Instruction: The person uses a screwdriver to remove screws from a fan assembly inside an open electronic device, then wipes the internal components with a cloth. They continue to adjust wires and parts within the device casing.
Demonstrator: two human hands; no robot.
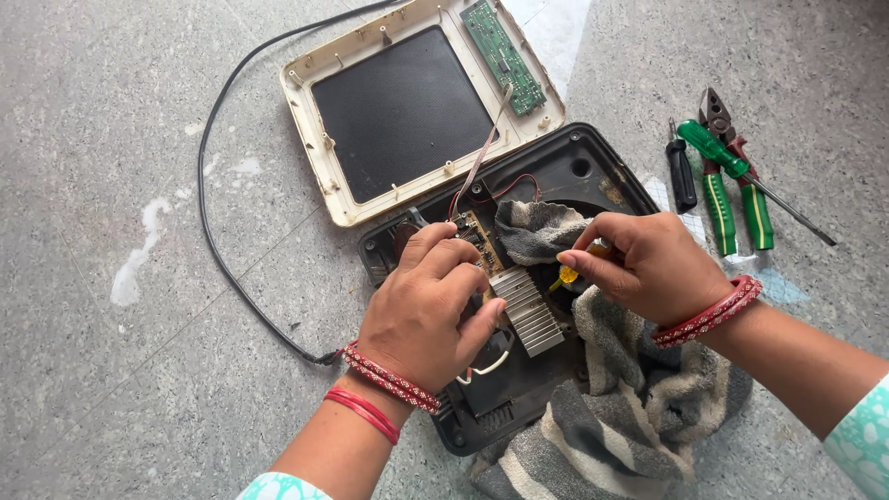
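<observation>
On a speckled grey stone floor, we are looking down at an opened induction cooker. Its cream top cover, holding the dark glass panel, is lying face down at the far side, with a green control board along its edge and a thin ribbon cable running to the base. The black base is sitting just in front of us, its black power cord curling away to the left. A striped grey cloth is draping over the base's right side and near corner. Inside, a ribbed aluminium heatsink is showing between our hands. Our left hand is pressing down on the circuit board, fingers curled together. Our right hand is pinching closed around a small yellow-handled tool, its tip pointing toward the heatsink. On the floor to the right, well apart from the base, green-handled pliers, a green screwdriver and a smaller black screwdriver are lying together.
</observation>
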